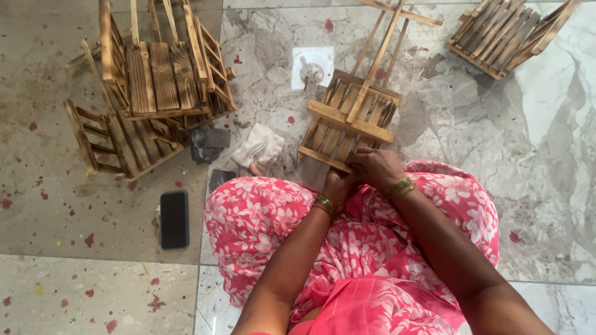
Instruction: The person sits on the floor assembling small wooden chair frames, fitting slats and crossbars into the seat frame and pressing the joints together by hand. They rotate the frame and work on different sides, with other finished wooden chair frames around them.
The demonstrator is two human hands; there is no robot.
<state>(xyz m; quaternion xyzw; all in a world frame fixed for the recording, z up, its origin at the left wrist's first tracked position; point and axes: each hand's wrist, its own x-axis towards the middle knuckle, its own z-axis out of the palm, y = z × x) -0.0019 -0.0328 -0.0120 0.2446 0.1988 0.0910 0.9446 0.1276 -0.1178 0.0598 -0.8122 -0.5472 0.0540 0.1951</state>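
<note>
Right hand (374, 166) grip clamped on slatted wooden frame (347, 121), left hand (338, 185) grip closed beneath

Pale bare-wood slatted frame (351, 121), glossy marble floor (546, 155), white cloth (259, 146), glossy black phone (174, 219)

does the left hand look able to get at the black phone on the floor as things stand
Probably yes: the left hand is on the wooden slatted piece, while the phone lies on bare floor beside the left knee, nothing between them.
</note>
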